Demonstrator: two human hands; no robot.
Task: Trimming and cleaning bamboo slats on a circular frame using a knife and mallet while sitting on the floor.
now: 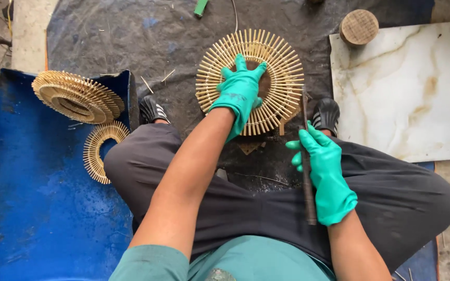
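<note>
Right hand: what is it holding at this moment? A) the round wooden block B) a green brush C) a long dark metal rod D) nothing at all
C: the gloved right hand is wrapped around a long dark metal rod over the lap, while the left hand presses flat on the round bamboo-stick ring.

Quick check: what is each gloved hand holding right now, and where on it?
The right hand grips a dark metal rod around its middle. The left hand grips nothing; it presses flat on the centre of the round bamboo-stick ring.
</note>
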